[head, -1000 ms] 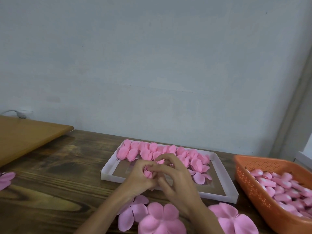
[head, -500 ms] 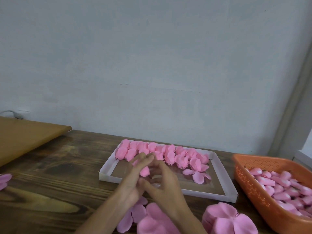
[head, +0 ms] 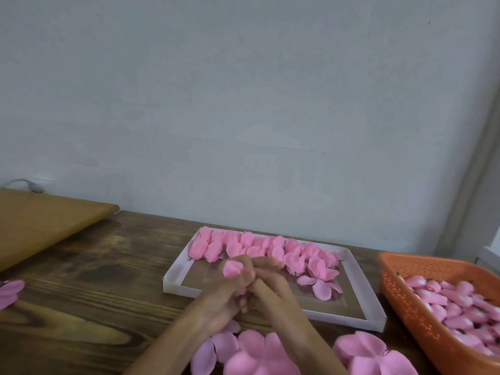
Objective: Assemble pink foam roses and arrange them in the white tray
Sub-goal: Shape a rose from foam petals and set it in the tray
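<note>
One small pink foam rose [head: 232, 269] sits at centre frame, above the near left part of the white rectangular cardboard tray [head: 176, 274]. The left hand [head: 221, 301] pinches it in curled fingertips. The right hand [head: 273, 290] is pressed against the left with its fingers curled; its contact with the rose cannot be told.

One crowded row of finished pink roses [head: 270, 249] lines the tray's far side, overlapping too much to count. One flat pink petal piece [head: 322, 286] lies in the tray, right of the hands.

On the dark wooden bench [head: 81, 293]:
- Three flat pink petal cut-outs [head: 259, 353] lie along the lower edge.
- One pink cut-out [head: 9, 292] lies at the left edge.
- One orange perforated plastic basket [head: 405, 301] stands at the right, holding many pink buds.
</note>
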The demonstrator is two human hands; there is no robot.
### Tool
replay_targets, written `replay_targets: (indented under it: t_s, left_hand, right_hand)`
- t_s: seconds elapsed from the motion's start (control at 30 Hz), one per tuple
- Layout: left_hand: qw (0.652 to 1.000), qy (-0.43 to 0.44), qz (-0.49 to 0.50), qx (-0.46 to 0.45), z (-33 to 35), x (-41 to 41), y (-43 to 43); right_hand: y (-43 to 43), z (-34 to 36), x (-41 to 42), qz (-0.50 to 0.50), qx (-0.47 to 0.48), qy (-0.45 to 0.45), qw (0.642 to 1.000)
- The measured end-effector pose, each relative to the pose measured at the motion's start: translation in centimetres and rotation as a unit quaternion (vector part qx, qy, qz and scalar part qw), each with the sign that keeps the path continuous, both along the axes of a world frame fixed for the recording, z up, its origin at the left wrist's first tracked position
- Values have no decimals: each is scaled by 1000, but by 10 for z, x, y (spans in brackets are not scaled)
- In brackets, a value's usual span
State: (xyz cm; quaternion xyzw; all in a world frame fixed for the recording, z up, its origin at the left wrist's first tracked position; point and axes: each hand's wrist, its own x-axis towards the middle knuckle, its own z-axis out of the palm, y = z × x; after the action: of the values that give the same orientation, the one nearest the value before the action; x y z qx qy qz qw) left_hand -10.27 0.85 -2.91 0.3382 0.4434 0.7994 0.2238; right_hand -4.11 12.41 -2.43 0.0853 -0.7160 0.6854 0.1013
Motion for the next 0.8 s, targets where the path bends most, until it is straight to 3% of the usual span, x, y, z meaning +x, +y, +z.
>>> replay_targets:
  t_s: [0.13, 0.2, 0.37, 0.47, 0.6, 0.7, 0.8]
  left_hand:
    - [1000, 20, -1, -17, -1, 3, 1]
    - [999, 15, 27, -38, 0, 5, 3]
    - [987, -20, 138, -83, 0, 0, 1]
    - [987, -21, 130, -92, -2, -1, 0]
    - [987, -14, 107, -120, -4, -1, 0]
    - [987, -33, 117, -108, -3, -1, 0]
    - [979, -62, 157, -114, -3, -1, 3]
  right_hand:
    - [0, -3, -4, -19, -126, -163, 978]
    - [-4, -2, -5, 1, -153, -191, 970]
    - [-10, -12, -3, 64, -119, -57, 989]
    - [-12, -14, -6, 35, -101, -70, 992]
    - [-18, -11, -16, -23, -114, -163, 980]
    - [-19, -14, -12, -24, -94, -126, 987]
    - [-21, -16, -5, -23, -152, -69, 986]
